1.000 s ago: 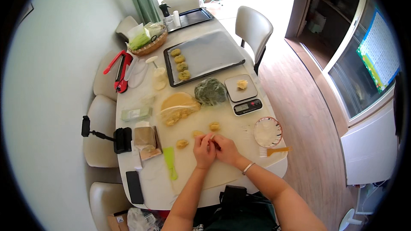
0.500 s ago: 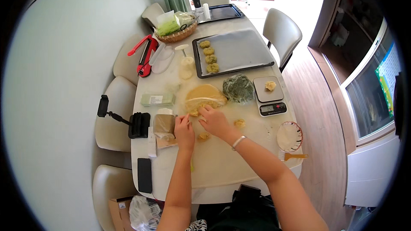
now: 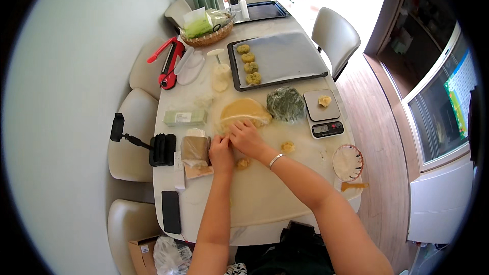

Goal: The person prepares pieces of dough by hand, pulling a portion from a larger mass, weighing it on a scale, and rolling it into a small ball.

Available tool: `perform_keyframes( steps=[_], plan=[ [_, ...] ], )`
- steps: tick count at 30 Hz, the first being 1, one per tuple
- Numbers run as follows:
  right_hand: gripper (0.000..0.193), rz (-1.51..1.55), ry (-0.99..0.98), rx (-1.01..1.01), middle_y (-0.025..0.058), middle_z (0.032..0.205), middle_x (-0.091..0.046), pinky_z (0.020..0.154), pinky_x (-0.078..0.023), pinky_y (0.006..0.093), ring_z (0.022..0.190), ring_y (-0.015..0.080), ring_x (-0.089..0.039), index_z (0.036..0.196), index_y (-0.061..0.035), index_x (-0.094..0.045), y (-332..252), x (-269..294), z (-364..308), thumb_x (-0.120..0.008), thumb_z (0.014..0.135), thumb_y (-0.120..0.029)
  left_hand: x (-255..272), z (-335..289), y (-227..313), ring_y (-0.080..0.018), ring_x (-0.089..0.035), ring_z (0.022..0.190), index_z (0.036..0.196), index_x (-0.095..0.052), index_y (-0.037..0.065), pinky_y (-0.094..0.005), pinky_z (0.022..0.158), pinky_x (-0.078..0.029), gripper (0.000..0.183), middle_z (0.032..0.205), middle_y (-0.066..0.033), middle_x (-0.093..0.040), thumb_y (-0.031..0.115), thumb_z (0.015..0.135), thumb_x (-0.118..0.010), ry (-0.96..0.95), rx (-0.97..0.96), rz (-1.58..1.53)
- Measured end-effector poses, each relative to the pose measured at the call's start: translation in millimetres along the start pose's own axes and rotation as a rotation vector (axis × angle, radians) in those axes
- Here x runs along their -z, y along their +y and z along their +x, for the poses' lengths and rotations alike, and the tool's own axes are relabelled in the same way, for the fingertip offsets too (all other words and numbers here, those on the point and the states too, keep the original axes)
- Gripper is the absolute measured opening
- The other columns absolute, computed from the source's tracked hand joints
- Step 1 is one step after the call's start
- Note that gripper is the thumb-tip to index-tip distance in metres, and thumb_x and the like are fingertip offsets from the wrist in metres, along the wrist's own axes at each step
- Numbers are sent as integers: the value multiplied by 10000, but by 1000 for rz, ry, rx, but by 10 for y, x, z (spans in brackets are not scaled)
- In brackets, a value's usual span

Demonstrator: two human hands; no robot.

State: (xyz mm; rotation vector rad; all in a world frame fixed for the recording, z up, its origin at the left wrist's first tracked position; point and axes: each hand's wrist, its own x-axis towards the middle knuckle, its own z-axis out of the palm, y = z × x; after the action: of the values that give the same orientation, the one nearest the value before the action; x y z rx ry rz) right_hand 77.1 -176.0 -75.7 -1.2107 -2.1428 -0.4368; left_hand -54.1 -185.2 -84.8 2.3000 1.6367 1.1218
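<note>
My left hand [image 3: 221,154] and my right hand [image 3: 248,138] meet at the near left edge of a flattened yellow dough mound [image 3: 243,110], partly covered with clear plastic film. Curled fingers of the right hand press together on the dough's edge. Close against them, the left hand's fingers are closed too; what lies in them is hidden. Small dough pieces rest nearby: one piece [image 3: 243,163] beside the left hand, another piece [image 3: 288,146] right of my right wrist. A third dough lump [image 3: 324,101] sits on the digital scale [image 3: 322,112].
Right of the dough lies a dark green film-wrapped ball [image 3: 285,105]. Beyond stands a lined baking tray [image 3: 290,58] with several greenish pastries [image 3: 249,67] and a white plunger mould [image 3: 220,76]. A brown packet [image 3: 195,148] is left; a bowl of white powder [image 3: 347,163] and brush [image 3: 354,186] are right.
My right hand has shifted left against the left hand, covering the dough edge that showed before. The left hand has turned slightly inward. The whole view has shifted a little.
</note>
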Motion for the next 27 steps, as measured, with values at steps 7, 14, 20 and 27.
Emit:
perform_keyframes(
  steps=[7, 14, 20, 27],
  plan=[
    [53, 285, -12, -230, 81, 863, -594, 812, -447, 398, 896, 260, -578, 741, -100, -650, 57, 17, -71, -622, 732, -144, 67, 62, 58, -305, -601, 752, 889, -695, 78, -401, 646, -482, 124, 844, -104, -586, 116, 771, -685, -58, 39, 82],
    [136, 647, -56, -494, 147, 824, -637, 689, -492, 402, 740, 289, -608, 807, -51, -695, 565, 435, -381, -676, 747, -171, 112, 220, 670, -294, -614, 803, 1057, -666, 76, -389, 656, -491, 266, 892, -109, -615, 137, 798, -687, -128, -106, 25],
    [230, 1112, -221, -967, 93, 814, -708, 621, -487, 283, 702, 126, -637, 922, -23, -722, 1305, 1602, -383, -694, 817, -225, -286, 666, 1522, -243, -654, 710, 1060, -669, 57, -314, 607, -523, 290, 863, -102, -666, 68, 775, -721, -44, -447, -387],
    [251, 809, 20, -960, 80, 762, -706, 614, -494, 250, 669, 117, -643, 892, 10, -718, 2127, 1943, -806, -724, 789, -220, -947, 964, 2280, -246, -652, 738, 941, -711, 106, -331, 617, -514, 200, 838, -58, -671, 206, 770, -739, -143, -452, -428]
  ],
)
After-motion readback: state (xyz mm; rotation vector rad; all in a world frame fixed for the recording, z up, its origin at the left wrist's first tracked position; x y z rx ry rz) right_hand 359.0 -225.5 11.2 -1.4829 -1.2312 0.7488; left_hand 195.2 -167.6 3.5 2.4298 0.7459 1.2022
